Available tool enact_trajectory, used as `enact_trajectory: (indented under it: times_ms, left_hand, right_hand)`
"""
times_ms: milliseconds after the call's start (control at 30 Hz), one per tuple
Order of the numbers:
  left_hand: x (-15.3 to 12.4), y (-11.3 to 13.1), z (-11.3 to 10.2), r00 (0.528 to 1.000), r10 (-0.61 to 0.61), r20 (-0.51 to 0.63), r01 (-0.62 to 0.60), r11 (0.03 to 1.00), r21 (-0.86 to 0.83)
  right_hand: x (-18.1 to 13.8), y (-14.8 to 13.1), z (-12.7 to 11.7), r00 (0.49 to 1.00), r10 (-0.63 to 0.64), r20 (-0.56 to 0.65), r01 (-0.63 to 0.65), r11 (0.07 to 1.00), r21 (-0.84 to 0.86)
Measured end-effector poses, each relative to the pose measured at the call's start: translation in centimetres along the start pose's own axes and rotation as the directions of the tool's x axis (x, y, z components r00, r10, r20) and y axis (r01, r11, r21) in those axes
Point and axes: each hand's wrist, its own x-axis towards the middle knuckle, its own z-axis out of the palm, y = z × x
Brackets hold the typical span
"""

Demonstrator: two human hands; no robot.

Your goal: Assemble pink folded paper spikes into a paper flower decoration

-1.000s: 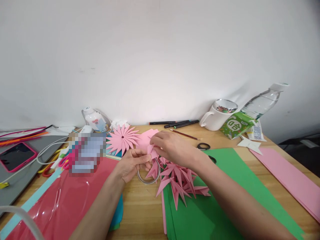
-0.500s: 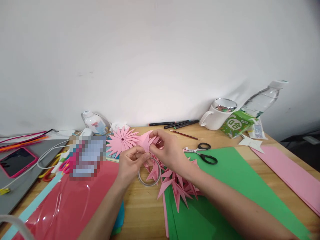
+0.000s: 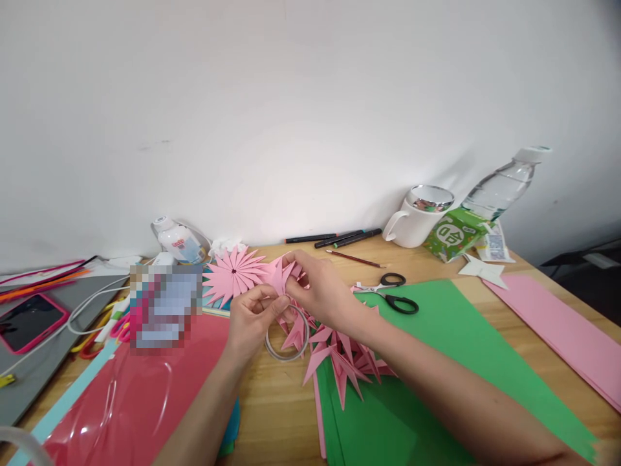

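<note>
My left hand [image 3: 252, 317] and my right hand [image 3: 317, 291] meet over the middle of the wooden table [image 3: 281, 414]. Both pinch a folded pink paper piece [image 3: 280, 273] between their fingertips, held just above the table. Right under the hands lies a roll of clear tape [image 3: 287, 340]. A heap of pointed pink folded pieces [image 3: 344, 359] spreads below my right wrist, partly on the green paper sheets [image 3: 436, 362]. A finished pink paper flower [image 3: 233, 275] lies just left of the hands.
Black-handled scissors [image 3: 395, 294] lie right of my right hand. At the back stand a white mug [image 3: 420, 217], a green packet [image 3: 453, 233], a water bottle [image 3: 499, 188] and several pens [image 3: 339, 238]. Red sheet [image 3: 130, 401], pink phone [image 3: 26, 320] at left; pink paper strips [image 3: 557, 330] at right.
Both hands lifted the pink piece slightly and drew closer together, the right hand pulling back off the heap. The scissors, earlier partly hidden by the right arm, now show fully.
</note>
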Motion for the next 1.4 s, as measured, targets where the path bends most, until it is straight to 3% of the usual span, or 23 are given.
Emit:
enact_trajectory:
  times_ms: [133,267,400,533,633,700,800,900,1067,1200,1400]
  left_hand:
    - [-0.1,0.2,0.2,0.999,-0.038,-0.009,0.037,0.990,-0.136]
    - [-0.1,0.6,0.3,0.999,-0.024,-0.033,0.018,0.980,-0.196]
    - [0.0,0.6,0.4,0.993,0.033,-0.115,-0.062,0.965,-0.257]
    - [0.0,0.2,0.4,0.983,0.077,-0.168,-0.125,0.946,-0.299]
    - [0.0,0.2,0.4,0.984,0.085,-0.156,-0.132,0.938,-0.319]
    - [-0.1,0.4,0.3,0.989,0.076,-0.126,-0.114,0.938,-0.328]
    - [-0.2,0.7,0.2,0.996,0.064,-0.059,-0.079,0.945,-0.316]
    - [-0.2,0.9,0.1,0.998,0.064,-0.023,-0.068,0.959,-0.274]
    - [-0.2,0.8,0.0,0.996,0.057,-0.062,-0.069,0.976,-0.206]
    - [-0.2,0.6,0.2,0.992,0.052,-0.113,-0.070,0.984,-0.164]
    - [-0.2,0.7,0.5,0.990,0.019,-0.139,-0.032,0.995,-0.094]
  right_hand:
    - [0.1,-0.1,-0.5,0.995,-0.088,0.043,0.081,0.987,0.142]
    - [-0.4,-0.4,0.1,0.987,-0.040,-0.157,0.087,0.949,0.302]
    - [-1.3,-0.6,1.9,0.906,-0.196,-0.376,0.239,0.968,0.072]
    - [-2.1,-0.6,3.1,0.825,-0.359,-0.437,0.354,0.930,-0.095]
    - [-2.3,-0.7,3.1,0.807,-0.393,-0.441,0.405,0.912,-0.071]
    - [-2.2,-0.8,2.9,0.839,-0.308,-0.449,0.376,0.924,0.067]
    - [-1.7,-1.0,2.5,0.916,-0.096,-0.390,0.257,0.886,0.386]
    - [-1.3,-0.9,2.3,0.955,0.005,-0.295,0.159,0.834,0.528]
    - [-1.0,-0.7,2.0,0.967,0.089,-0.239,0.067,0.816,0.574]
    - [-0.6,-0.3,1.6,0.979,0.168,-0.112,-0.067,0.793,0.605]
    - [0.0,0.5,1.1,0.994,0.104,0.028,-0.101,0.810,0.578]
